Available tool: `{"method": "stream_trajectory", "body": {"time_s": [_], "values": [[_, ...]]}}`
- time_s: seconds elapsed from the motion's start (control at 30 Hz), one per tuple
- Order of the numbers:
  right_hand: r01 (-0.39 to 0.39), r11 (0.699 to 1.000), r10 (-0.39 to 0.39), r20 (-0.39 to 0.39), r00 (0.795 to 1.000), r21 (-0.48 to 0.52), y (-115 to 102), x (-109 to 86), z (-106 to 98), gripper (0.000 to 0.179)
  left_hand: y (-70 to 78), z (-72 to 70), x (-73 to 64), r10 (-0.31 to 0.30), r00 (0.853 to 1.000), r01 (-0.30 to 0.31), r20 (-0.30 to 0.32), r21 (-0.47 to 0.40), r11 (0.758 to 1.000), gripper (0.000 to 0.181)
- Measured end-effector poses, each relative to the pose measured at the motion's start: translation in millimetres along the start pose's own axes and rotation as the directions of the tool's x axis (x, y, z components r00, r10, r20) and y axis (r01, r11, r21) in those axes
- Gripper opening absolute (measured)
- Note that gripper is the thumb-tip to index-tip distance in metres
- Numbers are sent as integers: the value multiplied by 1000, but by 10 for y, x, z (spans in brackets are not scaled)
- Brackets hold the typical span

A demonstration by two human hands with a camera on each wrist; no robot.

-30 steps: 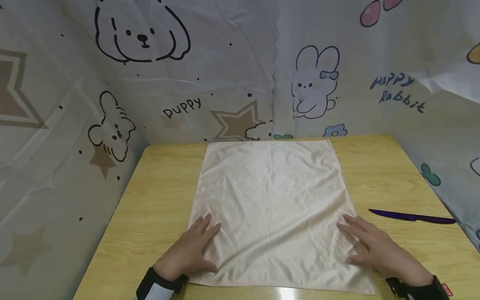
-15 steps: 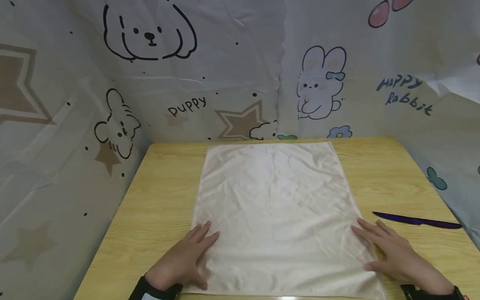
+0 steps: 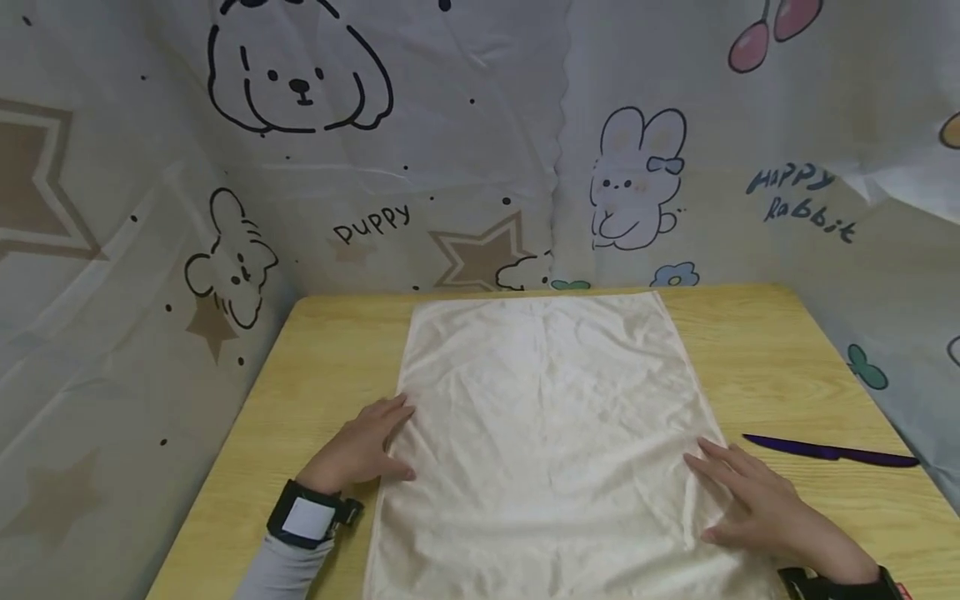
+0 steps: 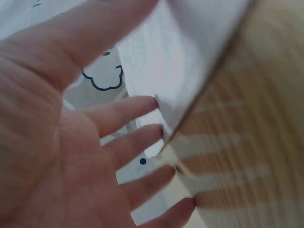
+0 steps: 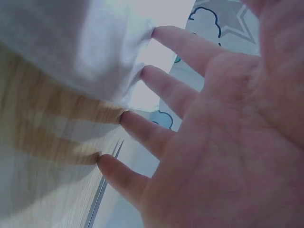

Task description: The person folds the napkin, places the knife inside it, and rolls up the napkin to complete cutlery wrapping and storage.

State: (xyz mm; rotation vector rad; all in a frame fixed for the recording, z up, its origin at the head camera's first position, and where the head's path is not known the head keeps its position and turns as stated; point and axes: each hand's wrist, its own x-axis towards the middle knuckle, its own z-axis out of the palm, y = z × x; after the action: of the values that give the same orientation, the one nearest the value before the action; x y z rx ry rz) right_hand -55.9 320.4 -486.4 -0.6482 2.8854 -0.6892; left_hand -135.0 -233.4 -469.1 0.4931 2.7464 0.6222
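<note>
A cream cloth (image 3: 540, 433) with a faint centre crease and light wrinkles lies spread on the table; its near edge runs out of the head view. My left hand (image 3: 358, 446) is at the cloth's left edge, fingers spread. In the left wrist view, two fingertips of the left hand (image 4: 85, 147) meet the cloth (image 4: 161, 61) and two meet bare wood. At the right edge, my right hand (image 3: 761, 504) lies with straight, spread fingers. The right wrist view has this hand (image 5: 218, 128) with two fingertips on the cloth (image 5: 95, 42) and two on the wood.
A dark purple knife (image 3: 828, 451) lies on the wooden table (image 3: 322, 358) to the right, just beyond my right hand. Printed sheeting (image 3: 465, 158) with cartoon animals stands around the table's back and sides.
My left hand has moved forward along the cloth's left edge. My right hand shifted outward, then slightly back in. The cloth's near edge has slid toward me, out of view, and its wrinkles have smoothed.
</note>
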Motion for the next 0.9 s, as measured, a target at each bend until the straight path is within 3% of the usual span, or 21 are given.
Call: {"method": "stream_trajectory", "body": {"time_s": [0.1, 0.33, 0.47, 0.57, 0.63, 0.7, 0.8, 0.9], "values": [[-17, 1000, 17, 17, 1000, -5, -48, 37, 11, 91, -34, -46, 11, -19, 1000, 18, -16, -11, 1000, 98], [-59, 997, 64, 75, 995, -57, -182, 162, -48, 89, -96, -97, -17, 10, 999, -11, -36, -36, 999, 95], [46, 999, -45, 36, 998, -19, -597, 408, -75, 68, -171, -85, -4, 10, 991, -26, -134, -121, 992, 74], [219, 976, -220, 18, 975, 15, -1122, 705, 56, 48, -229, -67, 29, -7, 974, -34, -228, -172, 985, 56], [342, 940, -342, 50, 938, 20, -1508, 899, 207, 41, -265, -57, 41, -25, 964, -27, -263, -194, 981, 50], [475, 880, -474, 87, 876, 8, -1874, 1060, 403, 37, -317, -45, 43, -40, 960, -20, -279, -210, 977, 49], [653, 758, -642, 169, 748, -11, -2349, 1223, 710, 37, -397, -38, 23, -68, 956, 0, -285, -232, 973, 49], [760, 649, -727, 263, 634, -38, -2685, 1284, 996, 41, -469, -37, -10, -87, 957, 17, -276, -247, 969, 49]]}}
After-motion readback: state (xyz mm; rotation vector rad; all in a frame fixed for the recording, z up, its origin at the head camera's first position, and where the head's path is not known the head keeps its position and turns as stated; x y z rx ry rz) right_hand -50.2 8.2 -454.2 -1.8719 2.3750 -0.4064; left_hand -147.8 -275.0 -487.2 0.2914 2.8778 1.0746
